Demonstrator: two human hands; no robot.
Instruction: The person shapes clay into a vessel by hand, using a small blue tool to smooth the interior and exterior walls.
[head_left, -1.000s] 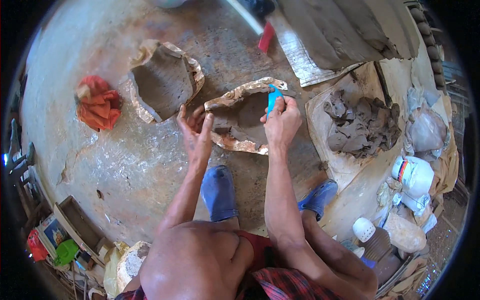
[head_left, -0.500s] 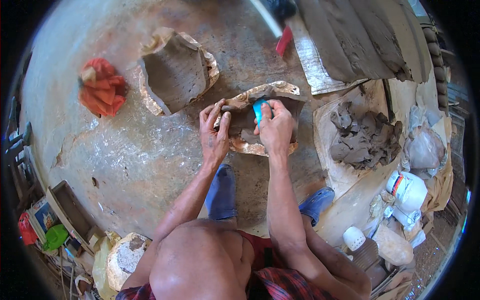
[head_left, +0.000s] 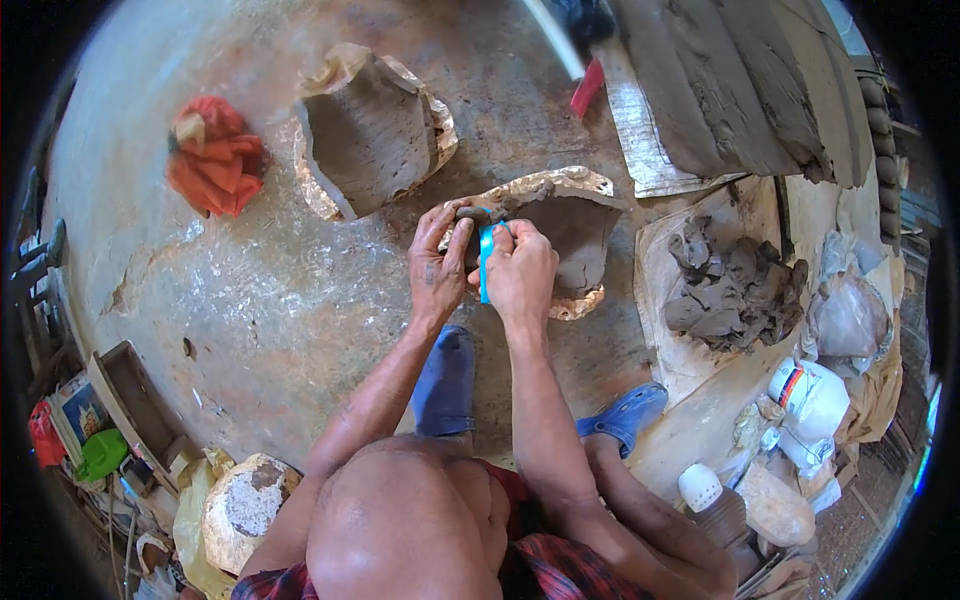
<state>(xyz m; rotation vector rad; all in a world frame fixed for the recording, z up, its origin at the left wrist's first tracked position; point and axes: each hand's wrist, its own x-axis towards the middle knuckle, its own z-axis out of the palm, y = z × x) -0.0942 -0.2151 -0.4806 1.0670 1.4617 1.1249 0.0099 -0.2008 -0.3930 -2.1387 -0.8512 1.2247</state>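
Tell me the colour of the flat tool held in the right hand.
Bright blue. The flat tool shows in the head view, gripped by the right hand against the grey clay piece.

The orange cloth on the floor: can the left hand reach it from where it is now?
Probably yes, with a stretch. The orange cloth lies far to the left of the left hand, which rests on the clay piece. Only bare floor lies between them.

Wet matt grey clay slab [head_left: 575, 235]; glossy blue plastic scraper [head_left: 486, 262]; rough concrete floor [head_left: 250, 300].

Stained concrete floor [head_left: 250, 300], two clay moulds [head_left: 370, 130], orange cloth [head_left: 215, 155], clay lumps [head_left: 735, 280]
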